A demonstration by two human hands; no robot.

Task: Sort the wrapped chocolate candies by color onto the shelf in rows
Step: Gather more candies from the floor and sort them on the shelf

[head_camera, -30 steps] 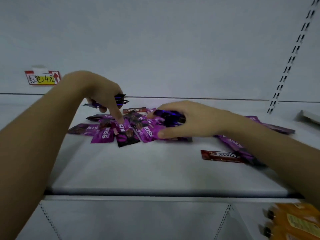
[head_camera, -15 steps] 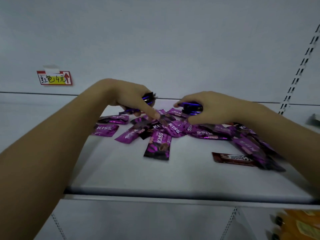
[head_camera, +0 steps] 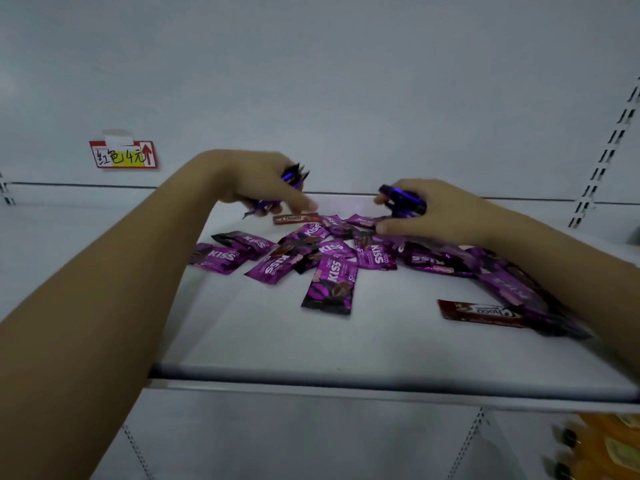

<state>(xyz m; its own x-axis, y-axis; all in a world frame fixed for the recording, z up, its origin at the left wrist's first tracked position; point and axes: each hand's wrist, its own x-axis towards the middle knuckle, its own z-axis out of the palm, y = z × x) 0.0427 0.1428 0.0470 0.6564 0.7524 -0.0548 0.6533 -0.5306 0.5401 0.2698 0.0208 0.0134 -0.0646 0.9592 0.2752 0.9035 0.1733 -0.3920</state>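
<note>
since half a second ago my left hand (head_camera: 252,178) has lifted off the heap, and a red-brown choco bar (head_camera: 296,218) it covered now shows at the back. the white shelf (head_camera: 346,348) carries everything. the heap of purple kiss candies (head_camera: 332,252) lies at all angles across its middle and trails off right under my right forearm. the left hand curls its lower fingers round a few purple wrappers (head_camera: 294,175), forefinger stretched down toward that bar; i cannot tell whether it touches. the right hand (head_camera: 446,213) grips a purple bundle (head_camera: 403,202) in curled fingers, thumb laid low over the heap's far edge. a second choco bar (head_camera: 481,313) lies front right, just beside the trailing purple ones. a red price tag (head_camera: 123,154) sits on the back wall. the shelf below holds blurred orange packs (head_camera: 609,445).
</note>
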